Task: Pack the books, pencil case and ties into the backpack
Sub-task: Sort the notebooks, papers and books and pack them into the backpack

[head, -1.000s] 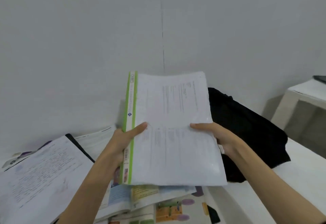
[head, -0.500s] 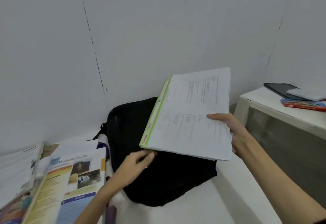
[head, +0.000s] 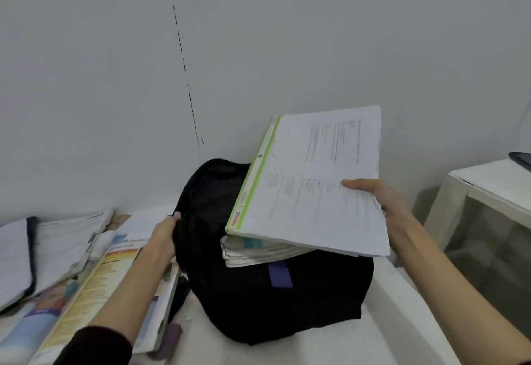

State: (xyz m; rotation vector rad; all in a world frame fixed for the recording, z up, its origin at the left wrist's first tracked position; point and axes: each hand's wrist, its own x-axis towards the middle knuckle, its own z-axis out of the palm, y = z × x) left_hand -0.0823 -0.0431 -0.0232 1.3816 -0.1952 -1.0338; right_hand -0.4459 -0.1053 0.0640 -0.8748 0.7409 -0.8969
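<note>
Our right hand [head: 382, 203] pinches the green-spined white paper folder [head: 313, 180] above the black fabric backpack [head: 258, 301]; our left hand [head: 165, 235] grips its edge.

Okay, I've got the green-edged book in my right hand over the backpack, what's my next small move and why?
Probably lower the green-edged book spine-first into the backpack. Your left hand grips the bag's edge, books already sit inside, and your right hand holds it tilted above them.

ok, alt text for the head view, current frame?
The right hand holds a green-edged booklet over a black backpack already holding books, while the left hand grips its edge. More books lie left.
</note>
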